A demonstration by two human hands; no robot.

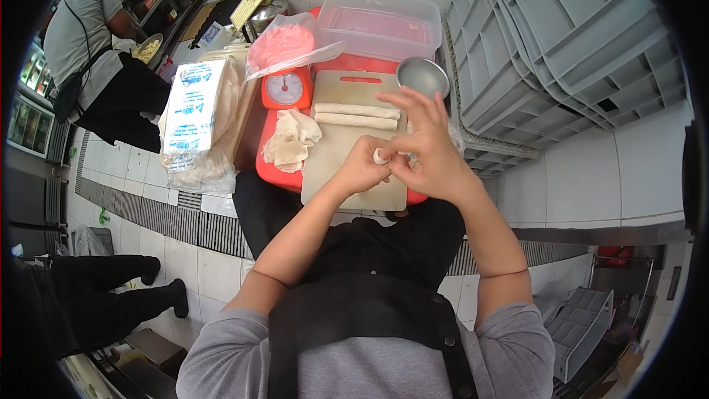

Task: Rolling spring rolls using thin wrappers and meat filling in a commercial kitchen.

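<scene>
A pale rolled wrapper (379, 156) is closed in my left hand (360, 167), with its round end poking out beside the thumb. My right hand (437, 159) pinches at that end with thumb and index finger, while its other fingers are raised and spread. Both hands are over the near part of a cream cutting board (332, 166). Two long pale rolls (357, 122) lie side by side across the board, just beyond my hands. Left of them, a crumpled pile of thin wrapper sheets (290, 140) overhangs the board's edge. The held roll's length is hidden by my fingers.
Behind the board stand an orange dial scale (286, 90) carrying a plastic bag with something pink (284, 44), a clear plastic box (384, 18) and a metal bowl (423, 77). Grey crates (569, 37) rise at right. Wrapped packs (193, 107) sit left; a person (92, 22) works beyond.
</scene>
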